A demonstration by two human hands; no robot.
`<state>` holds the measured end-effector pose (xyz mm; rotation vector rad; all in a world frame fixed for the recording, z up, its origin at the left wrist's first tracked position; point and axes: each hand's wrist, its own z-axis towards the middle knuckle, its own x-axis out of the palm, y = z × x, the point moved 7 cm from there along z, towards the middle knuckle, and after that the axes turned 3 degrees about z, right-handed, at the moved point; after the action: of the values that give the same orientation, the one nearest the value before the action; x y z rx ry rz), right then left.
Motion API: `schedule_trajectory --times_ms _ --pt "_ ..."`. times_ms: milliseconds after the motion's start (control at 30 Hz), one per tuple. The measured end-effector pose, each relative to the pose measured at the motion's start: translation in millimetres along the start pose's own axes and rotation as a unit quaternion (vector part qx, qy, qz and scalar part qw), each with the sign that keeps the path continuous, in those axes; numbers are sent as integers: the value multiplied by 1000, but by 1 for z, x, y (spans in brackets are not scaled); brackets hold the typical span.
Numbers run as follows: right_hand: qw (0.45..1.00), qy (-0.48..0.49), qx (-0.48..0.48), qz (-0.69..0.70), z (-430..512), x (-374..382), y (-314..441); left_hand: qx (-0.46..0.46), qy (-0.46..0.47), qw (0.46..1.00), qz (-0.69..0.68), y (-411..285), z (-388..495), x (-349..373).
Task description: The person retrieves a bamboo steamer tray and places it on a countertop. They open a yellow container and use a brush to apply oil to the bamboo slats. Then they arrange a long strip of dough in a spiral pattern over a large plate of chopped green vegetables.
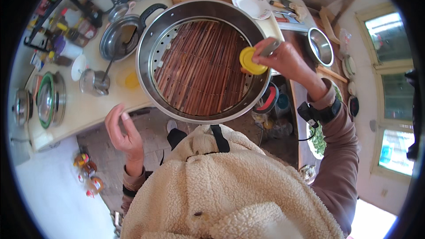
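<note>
My right hand point(282, 56) holds a round yellow lid or shallow disc point(252, 61) over the right rim of a large metal steamer pot point(199, 119). A greyish, blurred object point(270, 47) also shows at the fingers of that hand; what it is I cannot tell. Inside the pot lies a mat of brown slats point(202, 69) on a perforated metal rack point(160, 56). My left hand point(124, 132) is held in the air below the counter's front edge, fingers apart and holding nothing.
Left of the pot on the counter point(66, 122) are a metal bowl with a ladle point(108, 44), a metal pitcher point(91, 81) and bottles. A floral plate point(251, 5) stands behind the pot's right rim. Farther right are a knife point(279, 5) and a steel bowl point(320, 46).
</note>
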<state>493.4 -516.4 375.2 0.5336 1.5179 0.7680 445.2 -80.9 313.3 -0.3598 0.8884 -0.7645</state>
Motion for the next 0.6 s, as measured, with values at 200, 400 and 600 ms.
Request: schedule_trajectory --times_ms 200,400,600 --pt "972 120 -80 184 30 0 -6 215 401 890 -33 -176 1 92" --pt "919 269 -33 286 36 53 -18 231 536 806 97 -175 -10 159" --pt "992 85 -90 18 73 14 -40 217 603 765 67 -154 -26 177"
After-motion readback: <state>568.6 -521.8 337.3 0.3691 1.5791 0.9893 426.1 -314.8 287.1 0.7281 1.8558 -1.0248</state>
